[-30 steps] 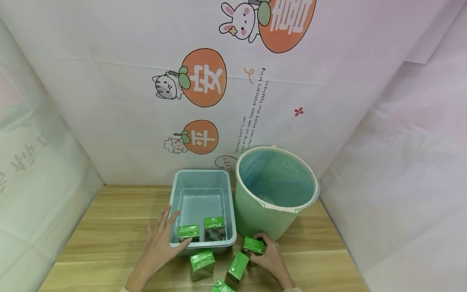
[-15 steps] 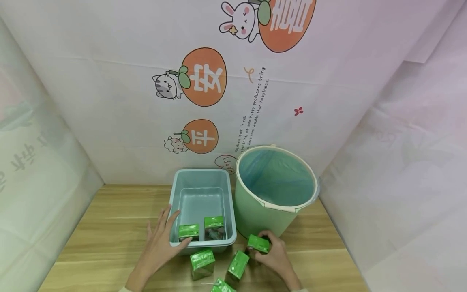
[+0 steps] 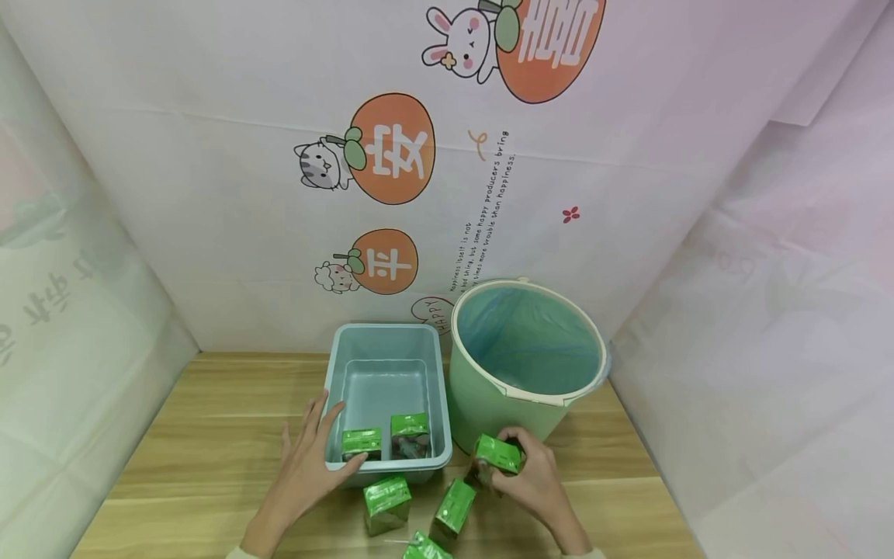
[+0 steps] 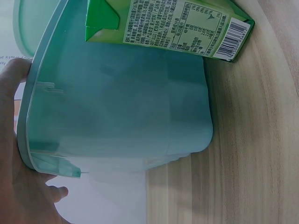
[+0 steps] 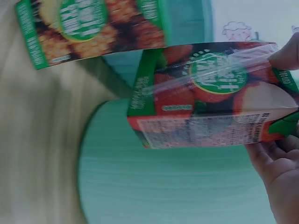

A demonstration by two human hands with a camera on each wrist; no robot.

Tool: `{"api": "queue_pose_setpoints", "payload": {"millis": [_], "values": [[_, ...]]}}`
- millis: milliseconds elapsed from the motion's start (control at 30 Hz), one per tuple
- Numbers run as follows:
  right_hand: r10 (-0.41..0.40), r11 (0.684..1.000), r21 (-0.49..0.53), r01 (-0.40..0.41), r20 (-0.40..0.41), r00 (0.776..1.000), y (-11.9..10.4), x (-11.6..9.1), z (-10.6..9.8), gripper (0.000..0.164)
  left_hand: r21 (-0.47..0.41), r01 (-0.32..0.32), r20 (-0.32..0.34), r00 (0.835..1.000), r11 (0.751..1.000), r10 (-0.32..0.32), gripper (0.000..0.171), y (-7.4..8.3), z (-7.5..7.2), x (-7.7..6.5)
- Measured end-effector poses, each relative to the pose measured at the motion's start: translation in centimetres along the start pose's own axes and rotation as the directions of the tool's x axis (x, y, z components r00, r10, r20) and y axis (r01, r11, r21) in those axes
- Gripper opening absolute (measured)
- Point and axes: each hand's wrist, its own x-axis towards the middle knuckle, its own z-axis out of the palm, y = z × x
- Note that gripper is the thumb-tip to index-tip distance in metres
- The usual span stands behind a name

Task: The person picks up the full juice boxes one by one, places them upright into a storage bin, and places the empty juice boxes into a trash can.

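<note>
My right hand [image 3: 536,483] holds a juice box [image 3: 498,453] with a green top between thumb and fingers, just in front of the bin. In the right wrist view, this juice box [image 5: 210,88] shows red fruit pictures and a wrapped straw along its side. My left hand [image 3: 307,467] rests on the near left corner of a blue-grey plastic tub [image 3: 447,419], fingers spread over the rim and thumb along the front edge. Two juice boxes stand inside the tub, a left one [image 3: 361,442] and a right one [image 3: 410,429].
In front of the tub stand a juice box [image 3: 387,505], another juice box [image 3: 452,508] and, cut off by the frame edge, a third juice box [image 3: 424,546]. A pale green bin [image 3: 496,415] with a liner stands right of the tub. Printed cloth [image 3: 244,194] encloses the wooden table [image 3: 181,450].
My right hand has moved the juice box up and to the right, away from the neighbouring box, and it now looks more tilted. My left hand has kept its place on the tub.
</note>
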Motion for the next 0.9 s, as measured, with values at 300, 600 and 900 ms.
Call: {"api": "queue_pose_setpoints", "payload": {"millis": [300,600,900], "values": [[0.026,0.999,-0.033,-0.024,0.037,0.999,-3.0,1.7,-0.5,0.043,-0.004,0.0,-0.002,1.0,1.0,0.0,0.091,-0.1,0.1,-0.1],[0.012,1.0,-0.025,-0.009,0.086,0.996,-5.8,3.8,-0.2,0.039,0.003,0.003,-0.003,1.0,1.0,-0.003,0.092,-0.1,0.0,0.1],[-0.01,1.0,-0.008,0.011,0.116,0.993,-6.6,4.2,-0.1,0.037,-0.002,-0.001,-0.006,1.0,1.0,0.001,0.092,-0.1,0.0,0.0]]}}
